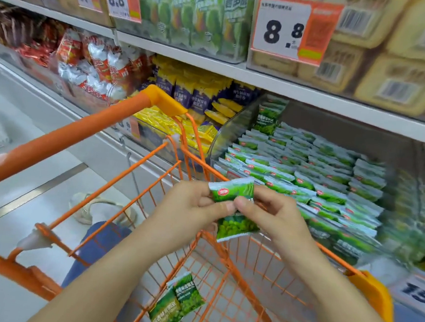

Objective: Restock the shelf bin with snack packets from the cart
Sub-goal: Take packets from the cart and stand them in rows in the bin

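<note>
Pinching green packets between them, the left hand and right hand are hovering over the cart, fingers curled on the wrappers. More packets are lying in the cart. The bin, just beside the cart's rim, is holding packet rows, its right end blurring out.

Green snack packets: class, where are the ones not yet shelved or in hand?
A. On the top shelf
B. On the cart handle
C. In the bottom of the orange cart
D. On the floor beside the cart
C: a few green snack packets lie on the mesh bottom of the orange cart.
</note>
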The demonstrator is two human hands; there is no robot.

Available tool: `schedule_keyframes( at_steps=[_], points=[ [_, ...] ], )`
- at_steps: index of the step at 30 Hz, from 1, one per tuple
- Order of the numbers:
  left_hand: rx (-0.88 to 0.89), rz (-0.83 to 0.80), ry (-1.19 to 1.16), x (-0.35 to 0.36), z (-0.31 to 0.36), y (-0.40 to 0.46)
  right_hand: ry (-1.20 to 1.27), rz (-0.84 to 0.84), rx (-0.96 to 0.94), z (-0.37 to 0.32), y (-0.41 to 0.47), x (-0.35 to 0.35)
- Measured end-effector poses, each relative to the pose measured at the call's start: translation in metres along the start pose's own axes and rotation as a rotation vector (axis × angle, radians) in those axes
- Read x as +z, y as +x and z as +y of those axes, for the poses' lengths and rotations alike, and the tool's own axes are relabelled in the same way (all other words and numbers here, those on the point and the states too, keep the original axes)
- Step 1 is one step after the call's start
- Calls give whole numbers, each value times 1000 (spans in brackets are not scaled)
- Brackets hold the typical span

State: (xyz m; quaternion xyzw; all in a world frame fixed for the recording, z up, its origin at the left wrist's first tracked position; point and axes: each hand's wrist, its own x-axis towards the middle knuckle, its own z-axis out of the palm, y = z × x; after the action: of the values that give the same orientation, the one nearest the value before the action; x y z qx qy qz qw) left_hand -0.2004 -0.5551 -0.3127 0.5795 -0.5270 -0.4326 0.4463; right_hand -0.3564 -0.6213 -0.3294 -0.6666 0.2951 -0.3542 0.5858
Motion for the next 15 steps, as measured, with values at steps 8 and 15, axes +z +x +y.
schedule_keyframes(
  at_steps=[8, 15],
  points=[
    [170, 279, 444, 4, -5, 53, -93, 368, 78, -11, 24, -45],
    [284, 322, 948, 11, -53, 81, -6, 586, 216, 0, 92, -83]
  ],
)
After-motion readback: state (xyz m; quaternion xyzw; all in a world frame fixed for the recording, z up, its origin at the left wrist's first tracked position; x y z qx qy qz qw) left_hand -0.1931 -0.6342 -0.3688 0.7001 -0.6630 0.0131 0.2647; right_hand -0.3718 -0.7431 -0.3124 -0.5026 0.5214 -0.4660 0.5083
